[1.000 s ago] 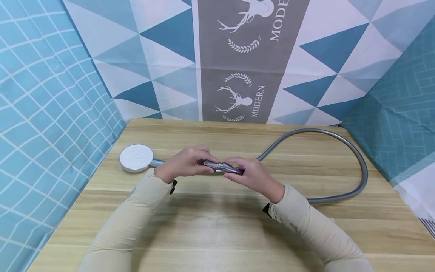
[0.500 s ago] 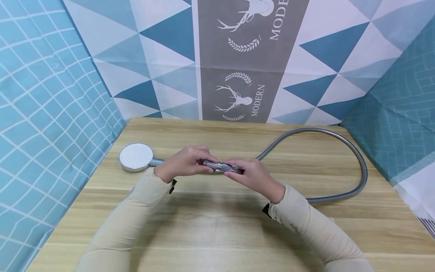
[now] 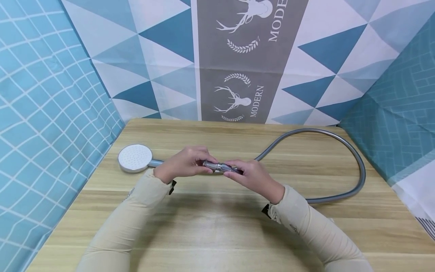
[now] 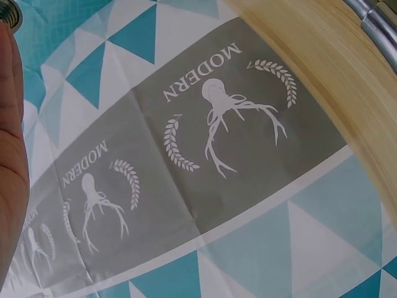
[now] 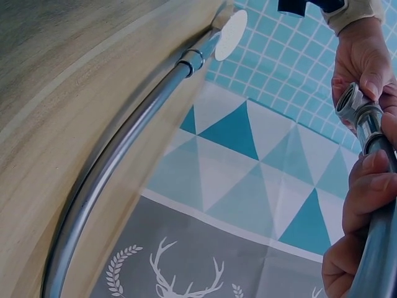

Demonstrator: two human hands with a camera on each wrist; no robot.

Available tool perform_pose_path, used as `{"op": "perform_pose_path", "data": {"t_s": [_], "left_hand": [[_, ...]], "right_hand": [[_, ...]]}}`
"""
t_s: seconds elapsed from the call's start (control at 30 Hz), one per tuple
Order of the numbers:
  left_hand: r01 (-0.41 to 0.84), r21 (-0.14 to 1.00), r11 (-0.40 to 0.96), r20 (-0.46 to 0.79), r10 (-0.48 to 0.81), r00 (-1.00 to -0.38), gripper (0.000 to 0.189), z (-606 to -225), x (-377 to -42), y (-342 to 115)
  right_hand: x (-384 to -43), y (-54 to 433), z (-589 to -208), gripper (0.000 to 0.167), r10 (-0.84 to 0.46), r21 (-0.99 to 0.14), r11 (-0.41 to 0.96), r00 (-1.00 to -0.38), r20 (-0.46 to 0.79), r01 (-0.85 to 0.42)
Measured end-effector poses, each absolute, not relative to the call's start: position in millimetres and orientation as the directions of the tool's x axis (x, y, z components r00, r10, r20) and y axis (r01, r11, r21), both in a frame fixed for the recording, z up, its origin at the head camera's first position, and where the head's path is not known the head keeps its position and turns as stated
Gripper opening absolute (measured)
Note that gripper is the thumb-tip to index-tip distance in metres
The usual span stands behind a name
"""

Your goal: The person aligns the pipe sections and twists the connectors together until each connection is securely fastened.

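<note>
Near the middle of the table, my left hand (image 3: 185, 162) and my right hand (image 3: 253, 175) hold the metal end of a grey shower hose (image 3: 359, 162) between them. My left fingers and thumb pinch the fitting (image 3: 211, 165). The right hand grips the hose just behind it. From the right wrist, the fitting shows an open hex nut (image 5: 351, 104) on a chrome sleeve. The shower head (image 3: 135, 158), with a white face, lies at the left, its handle partly hidden behind my left hand. In the right wrist view, the hose's other end meets that handle at a chrome collar (image 5: 191, 61).
The wooden table (image 3: 210, 234) reaches a patterned back wall (image 3: 238, 56). A blue tiled sheet (image 3: 51, 113) closes off the left side and a teal one (image 3: 401, 113) the right. The hose loops wide over the right part of the table and passes under my right forearm.
</note>
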State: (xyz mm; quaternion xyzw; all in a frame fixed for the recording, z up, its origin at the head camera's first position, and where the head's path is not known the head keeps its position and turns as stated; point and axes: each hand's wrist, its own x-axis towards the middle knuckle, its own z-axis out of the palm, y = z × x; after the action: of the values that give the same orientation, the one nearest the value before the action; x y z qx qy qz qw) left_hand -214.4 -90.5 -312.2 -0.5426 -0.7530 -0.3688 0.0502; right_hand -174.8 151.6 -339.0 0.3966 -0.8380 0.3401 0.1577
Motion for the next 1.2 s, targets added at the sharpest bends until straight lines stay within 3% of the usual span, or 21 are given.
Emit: {"op": "perform_pose_path", "data": {"t_s": [0.23, 0.47, 0.77, 1.2], "left_hand": [[0.856, 0.500, 0.133, 0.481, 0.779, -0.402, 0.021, -312.8, -214.5, -91.7], [0.858, 0.498, 0.121, 0.494, 0.774, -0.396, 0.022, -313.9, -215.0, -92.6], [0.856, 0.506, 0.108, 0.501, 0.771, -0.394, 0.022, -315.0, -214.8, -93.8], [0.868, 0.487, 0.093, 0.519, 0.769, -0.374, 0.022, -316.6, -216.4, -96.0]], "right_hand": [[-175.0, 149.7, -341.1, 0.034, -0.536, -0.440, 0.477, -0.649, 0.540, -0.761], [-177.8, 147.9, -344.7, 0.030, -0.531, -0.375, 0.447, -0.578, 0.620, -0.812], [-177.9, 146.6, -345.7, 0.031, -0.529, -0.331, 0.444, -0.542, 0.653, -0.833], [-178.8, 145.3, -344.6, 0.032, -0.547, -0.327, 0.446, -0.543, 0.637, -0.833]]}}
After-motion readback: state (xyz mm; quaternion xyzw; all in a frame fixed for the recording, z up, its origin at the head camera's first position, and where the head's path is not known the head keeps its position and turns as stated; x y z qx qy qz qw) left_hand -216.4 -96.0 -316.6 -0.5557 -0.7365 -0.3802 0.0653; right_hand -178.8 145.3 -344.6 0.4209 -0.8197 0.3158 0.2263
